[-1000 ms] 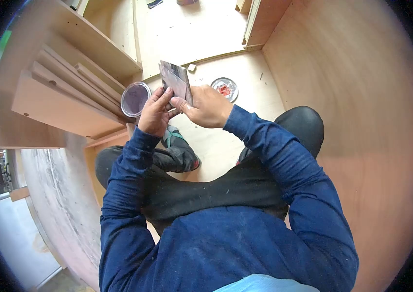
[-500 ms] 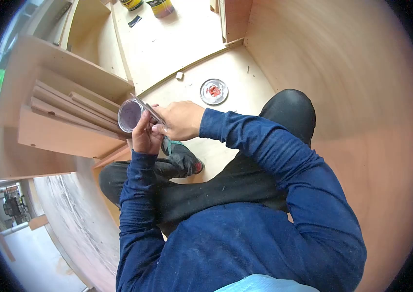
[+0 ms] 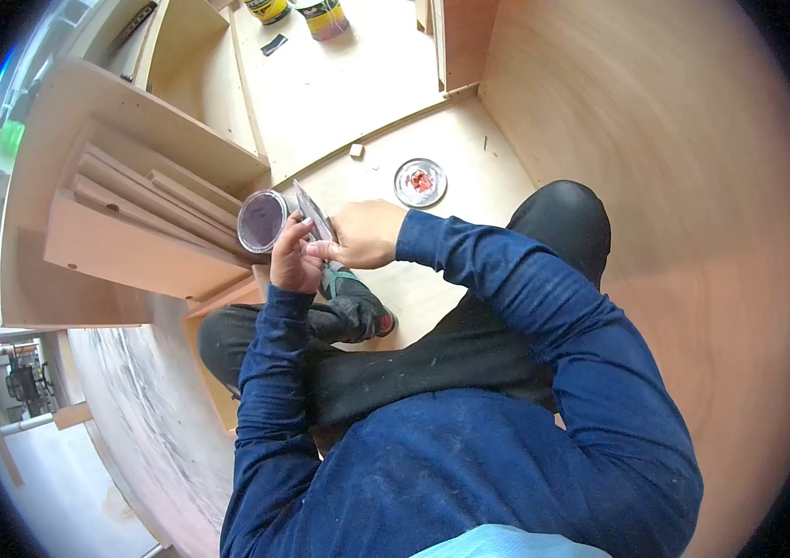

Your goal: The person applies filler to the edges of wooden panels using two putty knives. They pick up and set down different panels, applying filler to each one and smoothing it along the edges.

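Observation:
An open can (image 3: 263,221) of greyish-purple paste is tilted toward me at the left of the hands. My left hand (image 3: 296,263) is at its right edge with the fingers curled; how it bears the can is partly hidden. My right hand (image 3: 367,234) is closed on a flat, paste-smeared scraper (image 3: 314,212), which stands up beside the can and touches or nearly touches my left fingers. Beyond my right hand, a round metal lid (image 3: 420,182) with a red lump on it lies on the wooden panel.
Wooden boards (image 3: 148,200) are stacked at the left. Two yellow-labelled cans (image 3: 324,17) stand at the top, near a small dark piece (image 3: 274,45). A small white block (image 3: 357,150) lies before the lid. A curved wooden wall (image 3: 655,186) rises at the right.
The scraper has come away from the can's rim to the right and now shows its flat face. The whole view has shifted slightly.

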Demonstrator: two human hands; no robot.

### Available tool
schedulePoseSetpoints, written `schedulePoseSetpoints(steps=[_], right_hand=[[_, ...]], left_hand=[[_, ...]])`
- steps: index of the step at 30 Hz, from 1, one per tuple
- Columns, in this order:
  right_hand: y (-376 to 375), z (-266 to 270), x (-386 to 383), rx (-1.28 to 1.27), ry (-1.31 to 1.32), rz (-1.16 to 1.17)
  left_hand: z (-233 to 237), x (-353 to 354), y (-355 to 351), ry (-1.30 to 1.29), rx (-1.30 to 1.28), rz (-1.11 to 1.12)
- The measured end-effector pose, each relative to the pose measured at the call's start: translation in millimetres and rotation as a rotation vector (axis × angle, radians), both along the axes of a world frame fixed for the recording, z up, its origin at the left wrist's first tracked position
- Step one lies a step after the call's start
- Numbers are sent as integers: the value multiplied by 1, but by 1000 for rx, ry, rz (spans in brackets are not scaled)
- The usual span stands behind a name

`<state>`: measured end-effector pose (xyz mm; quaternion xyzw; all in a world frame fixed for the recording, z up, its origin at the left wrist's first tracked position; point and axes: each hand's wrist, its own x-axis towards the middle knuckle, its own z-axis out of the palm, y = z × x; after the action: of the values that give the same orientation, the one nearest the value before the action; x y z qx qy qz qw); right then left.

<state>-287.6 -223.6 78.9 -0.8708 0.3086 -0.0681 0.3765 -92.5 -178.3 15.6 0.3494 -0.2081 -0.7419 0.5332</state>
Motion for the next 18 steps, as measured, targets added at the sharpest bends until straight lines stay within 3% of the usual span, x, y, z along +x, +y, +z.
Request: schedulePoseSetpoints(steps=[2,8,11,18], right_hand=[[1,0,0,4,9,-3],[-4,-9,4,-11,42,-4],[-6,-10,4,-4,120,50],[-8,-19,9,-53,187,140]], left_hand=[[-2,-1,0,-33,37,108],[-15,8,1,-44,53,100],[-18,4,5,-318,-53,92],[-16,7,8,-190,77,142]])
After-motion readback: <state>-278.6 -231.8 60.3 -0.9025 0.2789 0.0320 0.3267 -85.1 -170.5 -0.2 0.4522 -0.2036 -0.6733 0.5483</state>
